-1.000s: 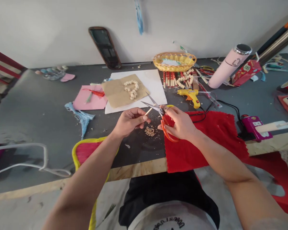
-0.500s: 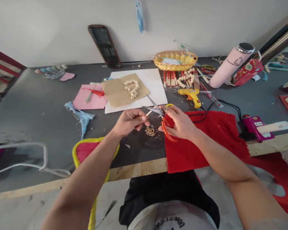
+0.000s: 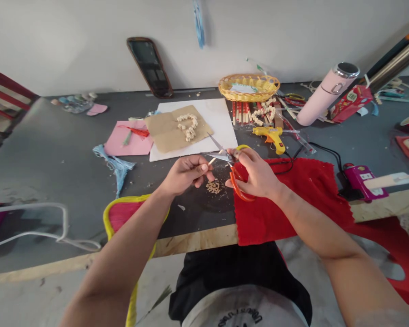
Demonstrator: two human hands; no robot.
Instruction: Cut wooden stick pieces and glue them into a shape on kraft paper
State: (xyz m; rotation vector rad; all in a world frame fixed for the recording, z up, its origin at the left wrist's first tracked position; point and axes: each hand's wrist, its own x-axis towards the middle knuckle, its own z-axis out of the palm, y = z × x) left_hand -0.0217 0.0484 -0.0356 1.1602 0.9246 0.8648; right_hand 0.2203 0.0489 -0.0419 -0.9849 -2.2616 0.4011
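Head view: the curled left hand [image 3: 189,174] pinches one pale stick [image 3: 211,161], the curled right hand [image 3: 258,173] grips one pair of scissors [image 3: 235,182].

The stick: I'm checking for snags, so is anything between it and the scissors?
Nothing visible: the stick, in the left hand, has its tip by the open scissors in the right hand; whether they touch is unclear. The bits lie below, on the table.

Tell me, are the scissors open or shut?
Open. The scissors in the right hand have their blades spread in a V, with the tips apart.
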